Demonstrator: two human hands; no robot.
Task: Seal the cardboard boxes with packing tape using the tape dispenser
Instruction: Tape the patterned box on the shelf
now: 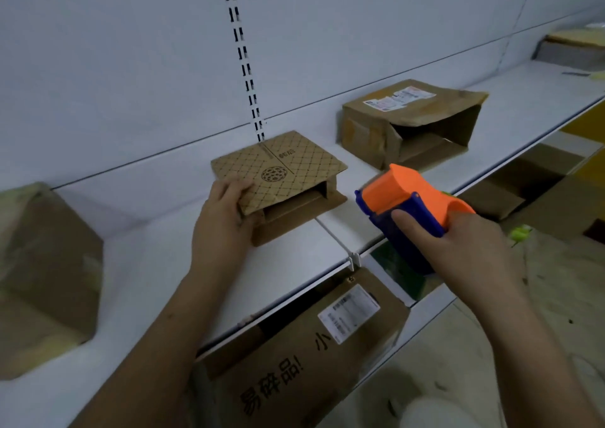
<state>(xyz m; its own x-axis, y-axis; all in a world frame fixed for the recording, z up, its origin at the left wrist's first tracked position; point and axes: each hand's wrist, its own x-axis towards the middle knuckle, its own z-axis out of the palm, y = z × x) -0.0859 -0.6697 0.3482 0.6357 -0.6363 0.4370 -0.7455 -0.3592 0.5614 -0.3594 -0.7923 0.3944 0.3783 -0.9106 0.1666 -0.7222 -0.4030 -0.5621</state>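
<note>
The small patterned box [278,179] is seen lying on the white shelf [183,241] with its near end flaps open, and its left front corner is gripped by the left hand [226,221], fingers curled over the top panel. Just to its right, apart from the box, the orange and blue tape dispenser [412,205] is held in the right hand [465,251], thumb laid along the blue side. A larger box with a shipping label [412,120] is found further along the shelf, its near end gaping open, and another printed box [307,355] is stowed on the shelf below
</note>
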